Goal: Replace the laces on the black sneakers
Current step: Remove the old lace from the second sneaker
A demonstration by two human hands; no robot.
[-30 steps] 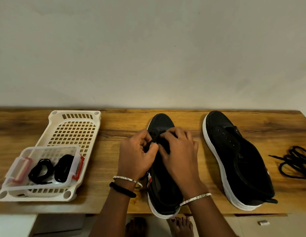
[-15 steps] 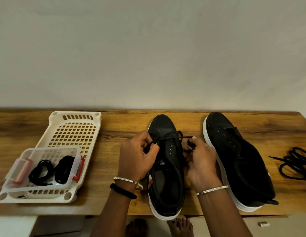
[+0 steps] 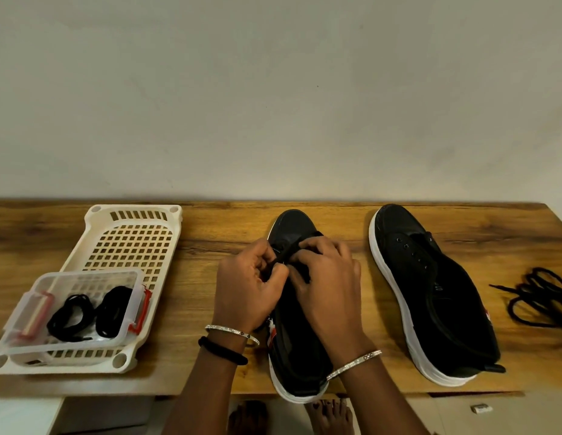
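Note:
Two black sneakers with white soles stand on the wooden table [image 3: 210,309]. The left sneaker [image 3: 294,227] is in the middle, toe pointing away from me. My left hand [image 3: 245,287] and my right hand [image 3: 330,284] meet over its eyelets, and both pinch a black lace [image 3: 284,255] that crosses the tongue. The right sneaker [image 3: 430,290] lies apart to the right with bare eyelets and no lace. A loose pile of black laces [image 3: 537,296] lies at the table's right edge.
A cream perforated tray [image 3: 132,240] sits at the left. In its near end stands a clear plastic box [image 3: 72,309] holding two coiled black laces [image 3: 91,312]. The wall runs behind the table. My bare feet [image 3: 326,412] show below the table's front edge.
My right hand, which had pulled out to the right with the lace half a second ago, has come back to the middle of the left sneaker and meets my left hand again.

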